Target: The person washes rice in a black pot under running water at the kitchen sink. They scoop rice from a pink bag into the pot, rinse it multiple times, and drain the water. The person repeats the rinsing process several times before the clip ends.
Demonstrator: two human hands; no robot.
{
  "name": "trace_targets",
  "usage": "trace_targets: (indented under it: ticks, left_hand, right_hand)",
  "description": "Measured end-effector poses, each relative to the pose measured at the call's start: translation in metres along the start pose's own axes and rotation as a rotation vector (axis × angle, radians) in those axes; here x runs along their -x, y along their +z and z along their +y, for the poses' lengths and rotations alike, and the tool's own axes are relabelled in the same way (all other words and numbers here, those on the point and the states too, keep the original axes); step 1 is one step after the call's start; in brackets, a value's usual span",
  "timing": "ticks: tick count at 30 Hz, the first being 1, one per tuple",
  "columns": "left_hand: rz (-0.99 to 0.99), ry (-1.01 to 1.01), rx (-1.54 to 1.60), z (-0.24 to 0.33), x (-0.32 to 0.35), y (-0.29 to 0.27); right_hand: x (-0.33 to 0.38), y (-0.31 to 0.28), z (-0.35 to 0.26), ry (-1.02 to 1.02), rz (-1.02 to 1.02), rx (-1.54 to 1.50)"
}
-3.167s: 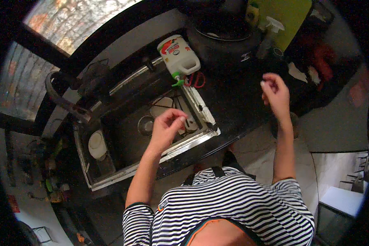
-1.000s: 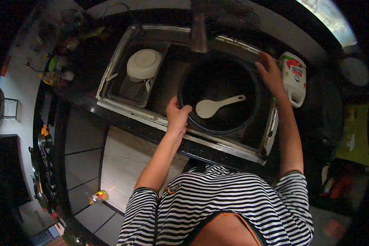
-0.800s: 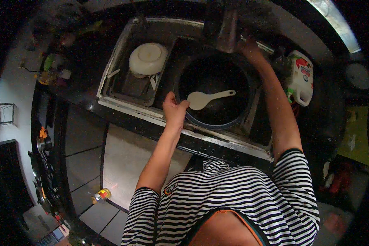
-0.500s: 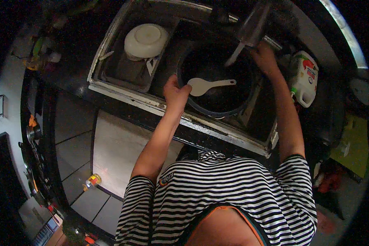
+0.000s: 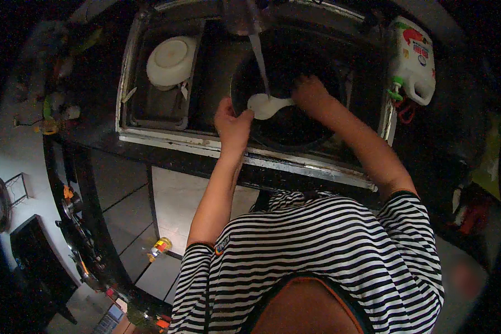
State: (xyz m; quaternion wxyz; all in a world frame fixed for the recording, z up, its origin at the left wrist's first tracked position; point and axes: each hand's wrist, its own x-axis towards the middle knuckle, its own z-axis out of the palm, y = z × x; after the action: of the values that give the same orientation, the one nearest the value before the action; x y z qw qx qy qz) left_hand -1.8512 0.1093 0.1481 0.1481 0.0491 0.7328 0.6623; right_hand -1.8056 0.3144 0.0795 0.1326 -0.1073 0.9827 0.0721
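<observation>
A wide dark pot [image 5: 284, 146] stands in the right sink basin. Across it lies a white rice paddle [image 5: 266, 106], its broad end toward the left. Fingers of my left hand [image 5: 232, 127] wrap the pot's left rim, the thumb resting by the paddle's tip. My right hand [image 5: 316, 99] reaches over the pot and is closed at the paddle's handle end; its fingertips are partly lost in the dark. A water stream [image 5: 259, 61] runs down from the tap onto the paddle and into the pot.
An upturned white bowl [image 5: 171, 62] lies in the left sink basin [image 5: 158, 121]. To the sink's right stands a white jug-shaped bottle [image 5: 414, 61] with a green spout. A jar with a yellow label [image 5: 161, 246] is on the tiled floor at lower left.
My right hand has come from beside the tap down to the paddle's handle. My left hand keeps its place on the pot's rim. The whole view has shifted.
</observation>
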Motion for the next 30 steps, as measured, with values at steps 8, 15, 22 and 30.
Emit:
trace_targets:
  ticks: [8, 15, 22, 30]
  left_hand:
    - [0.061, -0.066, 0.078, -0.023, -0.003, -0.008]
    - [0.040, -0.120, 0.195, -0.010, 0.001, 0.003]
    - [-0.001, -0.038, 0.074, -0.009, -0.001, -0.004]
    - [-0.017, 0.121, -0.112, -0.018, -0.007, -0.017]
  right_hand:
    - [0.028, -0.070, 0.015, 0.020, 0.085, -0.185]
    - [0.022, -0.068, -0.002, -0.104, 0.281, -0.133]
    - [0.030, -0.082, 0.011, -0.001, 0.456, -0.130]
    - [0.068, -0.086, 0.010, -0.283, 0.156, -0.026]
